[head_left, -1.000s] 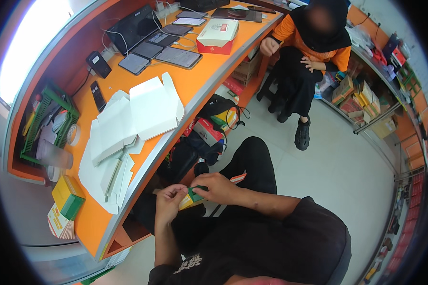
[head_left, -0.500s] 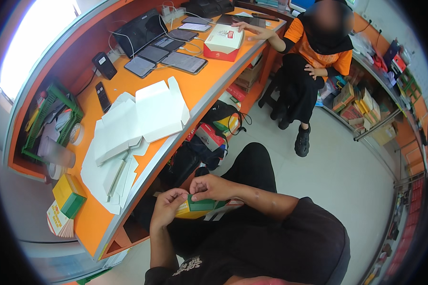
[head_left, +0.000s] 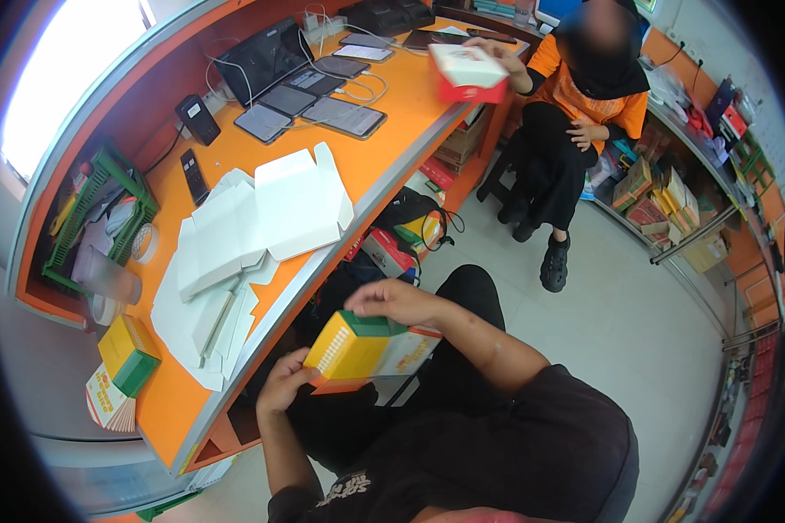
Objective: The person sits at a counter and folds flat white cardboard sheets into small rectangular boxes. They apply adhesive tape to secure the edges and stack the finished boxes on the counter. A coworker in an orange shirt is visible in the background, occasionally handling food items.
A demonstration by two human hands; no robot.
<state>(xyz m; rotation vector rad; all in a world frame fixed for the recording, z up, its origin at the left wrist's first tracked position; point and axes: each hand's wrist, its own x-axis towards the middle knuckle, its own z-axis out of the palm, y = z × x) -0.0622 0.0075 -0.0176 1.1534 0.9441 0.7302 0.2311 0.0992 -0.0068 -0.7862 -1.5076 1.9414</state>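
Observation:
Over my lap I hold a yellow, green and white carton box (head_left: 358, 356), tilted, with green flaps along its far side. My left hand (head_left: 285, 381) is closed on its near left corner, thumb on top. At its far green edge, my right hand (head_left: 397, 302) has its fingers curled over the flap. The right fingertips are partly hidden, and the box's far side is hard to see. On the desk's left end stands a similar yellow and green box (head_left: 129, 357), beside a fanned stack of printed cards (head_left: 109, 401).
White flattened cartons (head_left: 262, 218) pile up on the orange desk (head_left: 192, 436). Phones (head_left: 344, 116) with cables lie farther back. A green basket (head_left: 100, 205) stands at the left. A seated co-worker holds a red and white box (head_left: 469, 74). Bags lie under the desk.
My carton box has come up and turned, showing more of its yellow side. My left hand moved down and left, my right hand slightly up. The co-worker lifted the red and white box rightward.

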